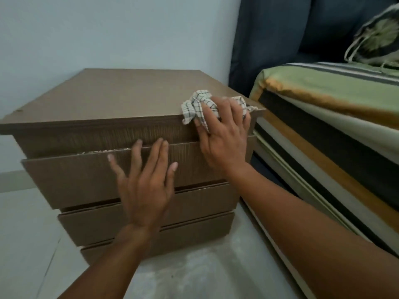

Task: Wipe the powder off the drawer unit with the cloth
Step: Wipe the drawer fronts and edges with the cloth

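A brown wooden drawer unit (103, 98) stands against the pale wall. Its top drawer (71, 178) is pulled out a little, and a thin line of white powder (101, 151) lies along that drawer's upper edge. My left hand (144, 186) lies flat with spread fingers against the top drawer's front. At the front right corner of the unit's top, my right hand (224, 134) grips a bunched white checked cloth (195, 104). The cloth hangs slightly over the front edge.
A bed with a striped green, orange and dark cover (323, 108) stands close on the right. A dark blue headboard (280, 39) rises behind it, with a patterned pillow (375, 37) on top. Whitish dust covers the pale floor (205, 266) below the unit.
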`<action>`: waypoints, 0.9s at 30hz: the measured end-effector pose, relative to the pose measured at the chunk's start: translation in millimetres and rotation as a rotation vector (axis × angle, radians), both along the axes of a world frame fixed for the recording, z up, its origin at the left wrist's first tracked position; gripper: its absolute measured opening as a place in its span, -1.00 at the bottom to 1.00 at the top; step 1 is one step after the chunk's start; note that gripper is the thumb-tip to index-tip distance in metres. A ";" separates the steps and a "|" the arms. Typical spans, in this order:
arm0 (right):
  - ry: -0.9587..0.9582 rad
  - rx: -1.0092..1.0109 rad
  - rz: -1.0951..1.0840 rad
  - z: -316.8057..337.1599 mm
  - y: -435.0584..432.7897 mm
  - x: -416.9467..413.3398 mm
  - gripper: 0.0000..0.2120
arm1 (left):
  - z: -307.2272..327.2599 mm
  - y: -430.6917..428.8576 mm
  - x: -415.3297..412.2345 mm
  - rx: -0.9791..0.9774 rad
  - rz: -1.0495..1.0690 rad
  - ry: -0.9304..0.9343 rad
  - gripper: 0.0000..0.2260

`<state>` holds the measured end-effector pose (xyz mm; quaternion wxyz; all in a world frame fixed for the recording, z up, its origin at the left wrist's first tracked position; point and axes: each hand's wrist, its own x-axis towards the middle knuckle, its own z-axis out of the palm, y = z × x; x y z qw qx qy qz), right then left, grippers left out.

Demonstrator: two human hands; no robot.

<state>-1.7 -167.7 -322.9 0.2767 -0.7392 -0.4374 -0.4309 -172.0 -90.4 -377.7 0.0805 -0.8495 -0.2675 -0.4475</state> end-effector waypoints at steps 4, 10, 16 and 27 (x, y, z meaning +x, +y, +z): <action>0.075 0.128 -0.021 -2.2 -32.4 26.5 -0.69 | 8.8 -12.3 10.3 -0.023 -0.008 0.030 -0.64; 0.726 0.599 -0.029 -1.9 -59.0 29.7 -0.82 | 32.0 -23.8 11.6 -0.135 -0.049 0.077 -0.67; 0.736 0.770 0.085 -22.1 -52.8 -15.1 -0.81 | 42.0 -21.7 1.7 -0.207 -0.122 0.082 -0.69; 0.217 0.151 0.036 15.6 -11.9 -12.5 -0.70 | 52.5 -18.9 2.5 -0.278 0.011 -0.013 -0.77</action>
